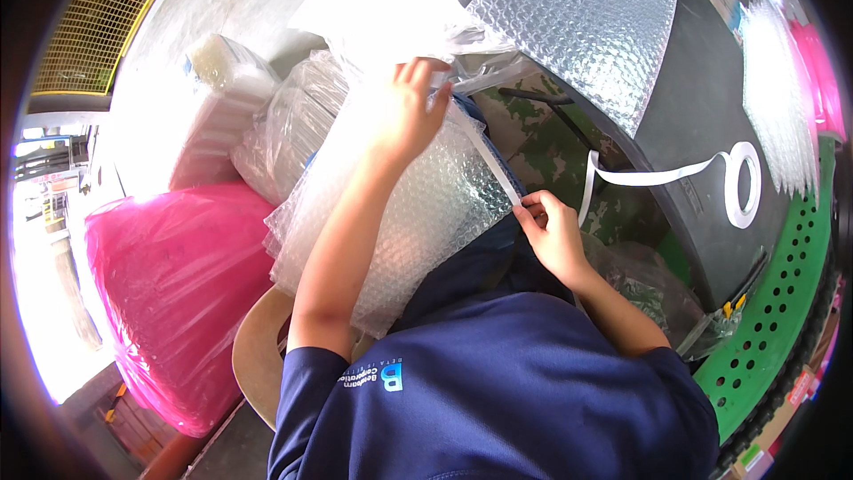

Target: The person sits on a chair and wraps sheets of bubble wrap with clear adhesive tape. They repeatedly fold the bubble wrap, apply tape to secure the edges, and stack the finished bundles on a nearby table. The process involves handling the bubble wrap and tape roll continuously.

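My left hand (pixel 410 107) holds the upper corner of a bubble-wrap bag (pixel 418 213) that lies across my lap. A white tape strip (pixel 484 156) runs along the bag's right edge, from my left hand down to my right hand (pixel 553 233). My right hand pinches the strip's lower end against the bag. More white tape trails from near my right hand across the dark table (pixel 702 116) to a tape roll (pixel 745 183) lying flat there.
A sheet of bubble wrap (pixel 586 22) lies on the dark table's near end; more bubble wrap (pixel 782 107) lies at its far right. A large pink plastic bag (pixel 169 293) sits at left, clear plastic bundles (pixel 284 124) behind it. A green perforated panel (pixel 782 302) borders the table.
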Motion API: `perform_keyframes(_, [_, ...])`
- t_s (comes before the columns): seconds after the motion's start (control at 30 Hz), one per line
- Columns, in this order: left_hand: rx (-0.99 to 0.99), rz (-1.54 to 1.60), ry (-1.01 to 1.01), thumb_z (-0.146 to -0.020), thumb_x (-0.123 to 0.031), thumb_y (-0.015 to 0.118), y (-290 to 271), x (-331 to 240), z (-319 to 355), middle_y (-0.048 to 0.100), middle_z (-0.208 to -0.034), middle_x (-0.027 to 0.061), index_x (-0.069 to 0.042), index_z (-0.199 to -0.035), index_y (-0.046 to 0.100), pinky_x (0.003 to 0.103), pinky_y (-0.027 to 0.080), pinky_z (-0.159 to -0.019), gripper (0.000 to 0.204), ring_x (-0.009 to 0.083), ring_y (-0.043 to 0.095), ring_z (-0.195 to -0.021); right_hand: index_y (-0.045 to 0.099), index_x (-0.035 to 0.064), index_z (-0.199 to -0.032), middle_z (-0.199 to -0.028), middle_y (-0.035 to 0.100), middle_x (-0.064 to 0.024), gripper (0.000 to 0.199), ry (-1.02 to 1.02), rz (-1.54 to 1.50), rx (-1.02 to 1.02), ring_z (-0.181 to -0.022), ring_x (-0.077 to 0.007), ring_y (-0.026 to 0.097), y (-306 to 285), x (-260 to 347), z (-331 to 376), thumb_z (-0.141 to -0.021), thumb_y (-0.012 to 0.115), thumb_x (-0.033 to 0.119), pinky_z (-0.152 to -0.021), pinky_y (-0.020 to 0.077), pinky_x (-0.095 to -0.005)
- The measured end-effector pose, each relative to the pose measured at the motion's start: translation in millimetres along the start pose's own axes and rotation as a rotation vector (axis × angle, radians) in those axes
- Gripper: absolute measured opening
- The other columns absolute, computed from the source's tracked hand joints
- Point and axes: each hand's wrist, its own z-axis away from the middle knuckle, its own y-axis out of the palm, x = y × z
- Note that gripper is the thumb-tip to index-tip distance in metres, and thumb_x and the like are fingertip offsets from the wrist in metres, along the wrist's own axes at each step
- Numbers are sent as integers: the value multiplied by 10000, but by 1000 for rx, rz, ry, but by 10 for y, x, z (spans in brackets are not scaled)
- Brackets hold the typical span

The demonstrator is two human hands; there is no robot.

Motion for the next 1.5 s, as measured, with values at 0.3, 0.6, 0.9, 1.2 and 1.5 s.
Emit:
perform_keyframes(0.3, [947,89,373,-912,-334,570,220,-759,184,695,-955,20,-120,-957,697,537,242,-1090,252,214,562,-1108,602,16,-771,-609,540,46,187,141,-470,58,-551,-17,475,2,-111,-45,-912,669,120,-500,370,-205])
perform_keyframes(0.6, [952,396,243,-844,-295,603,318,-589,200,700,-857,41,-124,-875,718,407,311,-987,209,214,613,-956,609,25,-747,-696,593,22,174,125,-316,-12,-575,-25,522,-31,-20,-31,-881,702,85,-511,393,-199])
perform_keyframes(0.9, [920,361,89,-730,-326,637,403,-644,198,712,-780,75,-96,-791,741,413,406,-924,259,270,668,-820,553,21,-728,-677,561,-103,154,-256,186,-214,-557,-269,592,35,162,18,-772,701,9,-499,434,-363])
perform_keyframes(1.2, [1008,473,128,-808,-349,624,442,-482,184,713,-854,90,-95,-899,735,414,395,-930,292,269,661,-907,613,-1,-727,-583,542,-5,117,-32,-203,-160,-490,-72,490,42,20,-52,-802,701,16,-457,351,-257])
perform_keyframes(1.5, [1058,379,226,-846,-353,596,372,-508,133,715,-895,75,-110,-943,724,432,361,-954,292,260,651,-944,504,53,-663,-650,476,-94,204,-673,277,-209,-565,-277,544,22,38,-127,-699,690,-22,-473,394,-357])
